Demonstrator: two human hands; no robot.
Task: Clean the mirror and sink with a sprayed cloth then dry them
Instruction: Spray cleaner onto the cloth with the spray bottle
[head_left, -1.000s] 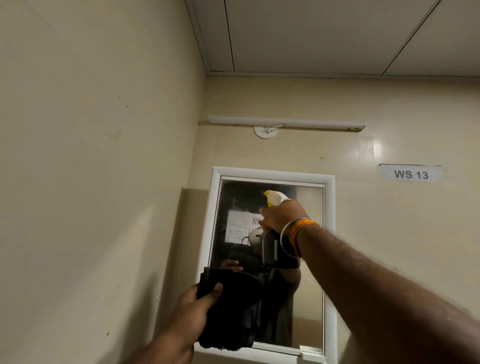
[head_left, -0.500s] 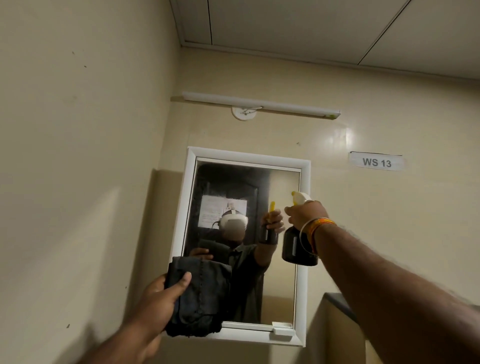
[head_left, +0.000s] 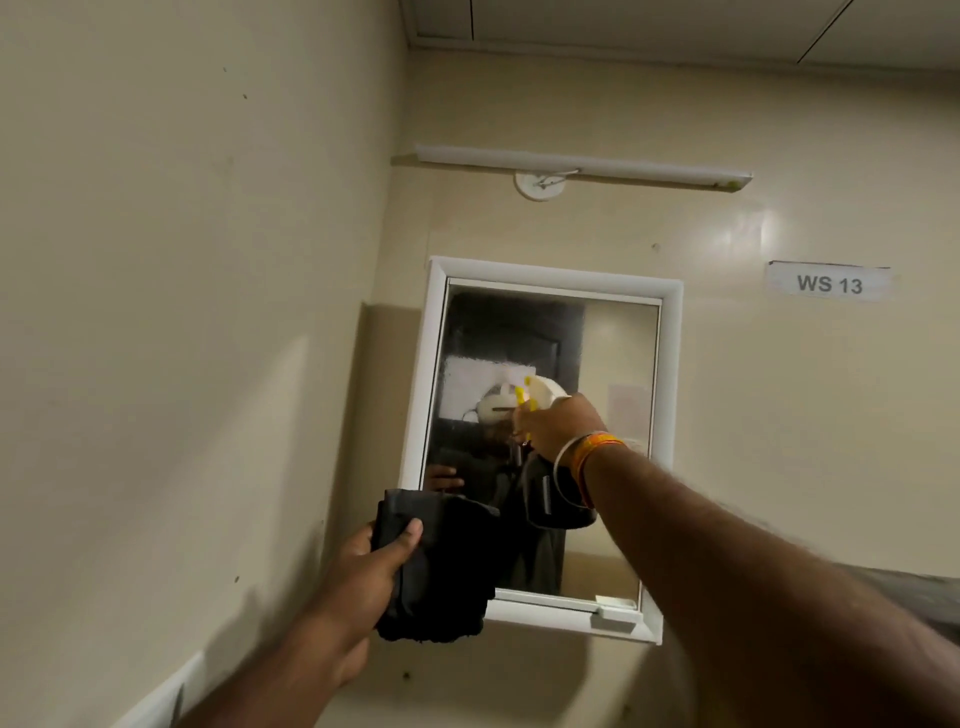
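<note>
I see the right hand (head_left: 558, 426) gripping the spray bottle (head_left: 553, 493), nozzle up at the middle of the white-framed mirror (head_left: 613, 364), while the left hand (head_left: 369, 577) pinches the folded dark cloth (head_left: 441, 566) over the mirror's lower-left corner.

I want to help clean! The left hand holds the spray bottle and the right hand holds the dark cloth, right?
Swapped. In the head view the left hand holds the cloth, and the right hand holds the bottle up at the mirror.
</note>
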